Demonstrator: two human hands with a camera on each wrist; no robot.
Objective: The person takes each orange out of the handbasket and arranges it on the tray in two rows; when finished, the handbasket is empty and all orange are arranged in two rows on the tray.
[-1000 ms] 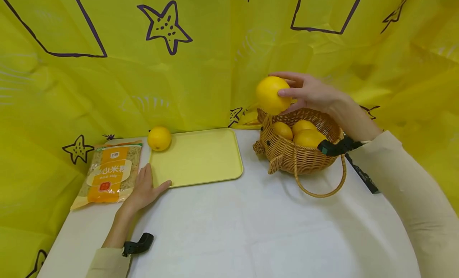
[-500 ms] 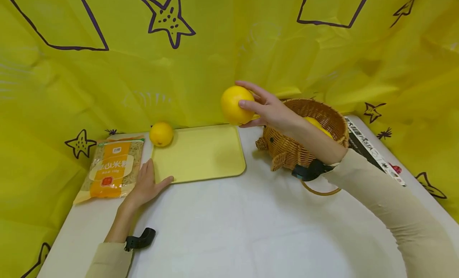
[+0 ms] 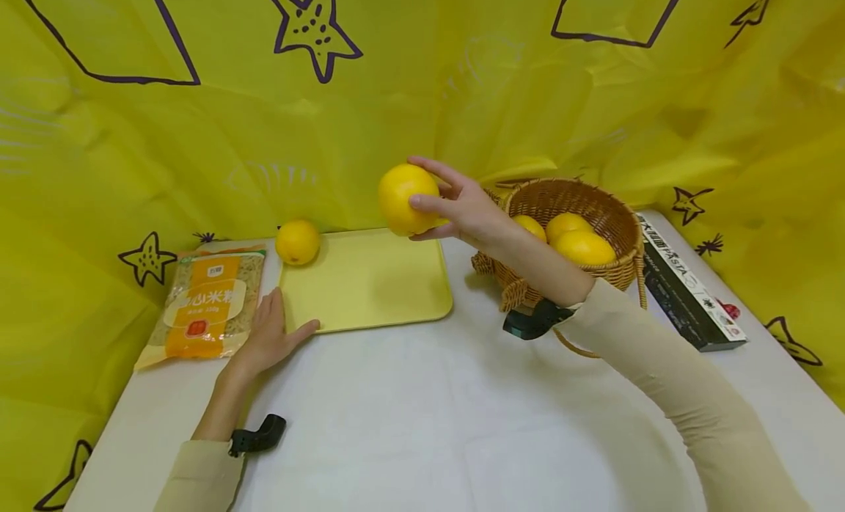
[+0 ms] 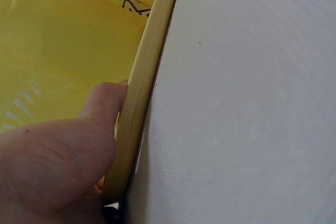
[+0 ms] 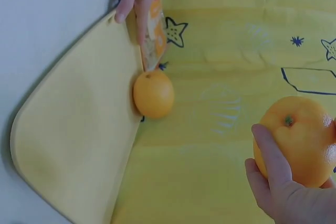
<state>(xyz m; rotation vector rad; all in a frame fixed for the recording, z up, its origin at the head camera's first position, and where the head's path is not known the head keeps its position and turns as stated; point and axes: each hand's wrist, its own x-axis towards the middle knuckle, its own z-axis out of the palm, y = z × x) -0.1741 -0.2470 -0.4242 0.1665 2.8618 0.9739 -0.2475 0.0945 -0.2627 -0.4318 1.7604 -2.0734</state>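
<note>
My right hand (image 3: 462, 207) grips an orange (image 3: 404, 200) and holds it up above the back right part of the yellow tray (image 3: 370, 292). In the right wrist view the held orange (image 5: 296, 140) shows its stem end, with fingers curled round its lower side. Another orange (image 3: 298, 242) sits in the tray's back left corner. My left hand (image 3: 267, 336) rests at the tray's front left corner, fingers straight along the left side and thumb at the front edge. The left wrist view shows the thumb (image 4: 105, 100) against the tray's rim (image 4: 142, 77).
A wicker basket (image 3: 561, 196) shaped like an animal stands to the right with several yellow-orange fruits (image 3: 584, 248) inside, partly behind my right forearm. Right of it lies a black and white pasta box (image 3: 686, 292). A bag of rice noodles (image 3: 211, 306) lies left of the tray.
My right hand has carried the orange leftward from above the basket to over the tray, and slightly lower. The left hand has stayed at the tray's corner.
</note>
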